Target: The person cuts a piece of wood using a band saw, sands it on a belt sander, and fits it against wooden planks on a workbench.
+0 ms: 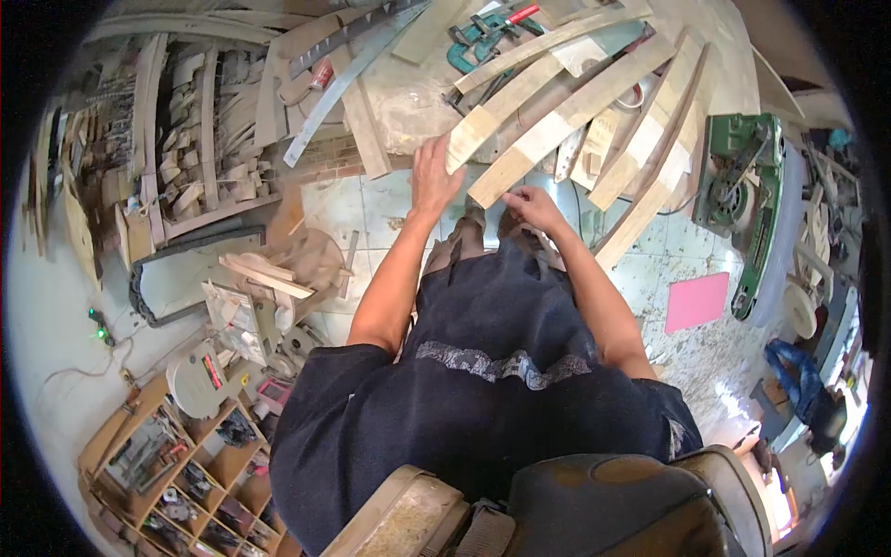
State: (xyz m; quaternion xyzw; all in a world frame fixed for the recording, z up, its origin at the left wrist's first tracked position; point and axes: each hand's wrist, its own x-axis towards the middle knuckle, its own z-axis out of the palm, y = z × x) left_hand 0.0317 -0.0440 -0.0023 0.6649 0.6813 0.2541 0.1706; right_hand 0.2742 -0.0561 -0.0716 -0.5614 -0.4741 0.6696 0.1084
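My left hand (434,181) is at the near end of a pale curved wooden slat (497,116), its fingers along the left side and the thumb near the tip; it appears to grip that end. My right hand (535,208) is closed, fingers curled, just right of the near end of a second curved slat (566,121). Whether anything small is inside it is hidden. Both slats stick out over the near edge of the workbench (408,121). To their right, more curved slats (647,139) lie side by side, also pointing towards me.
Teal clamps (473,46) lie at the back of the bench. A green machine (742,176) stands on the right, with a pink sheet (698,302) on the floor. Wood offcuts (186,139) fill racks on the left. A compartmented shelf (190,464) is at lower left. Another person (817,399) is far right.
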